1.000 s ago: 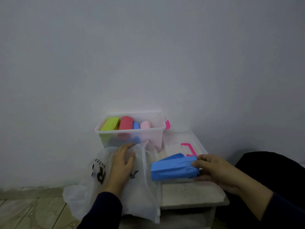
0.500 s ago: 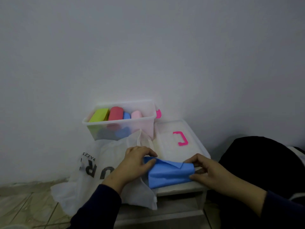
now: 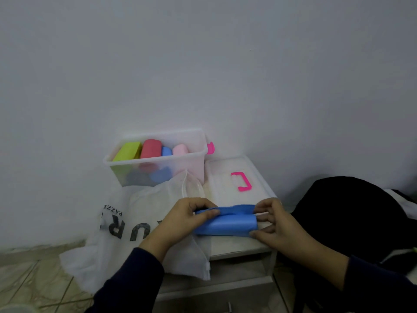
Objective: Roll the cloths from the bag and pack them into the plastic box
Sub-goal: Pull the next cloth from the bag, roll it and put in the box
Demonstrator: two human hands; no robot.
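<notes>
White table (image 3: 237, 243), soft blue cloth (image 3: 225, 224)

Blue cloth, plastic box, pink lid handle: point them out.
Blue cloth (image 3: 225, 225), head view, front of the roll.
Plastic box (image 3: 155, 159), head view, front rim.
Pink lid handle (image 3: 242, 181), head view, its long bar.

Bright blue folded cloth (image 3: 228, 224), translucent white plastic box (image 3: 158, 168) behind it holding lime-green (image 3: 128, 151), red (image 3: 150, 148), blue (image 3: 166, 151) and pale pink (image 3: 180, 149) rolls, white fabric bag (image 3: 126, 227) with dark grey lettering left of the cloth, hot-pink handle (image 3: 242, 181) on clear lid (image 3: 234, 177), navy sleeves (image 3: 133, 281)
</notes>
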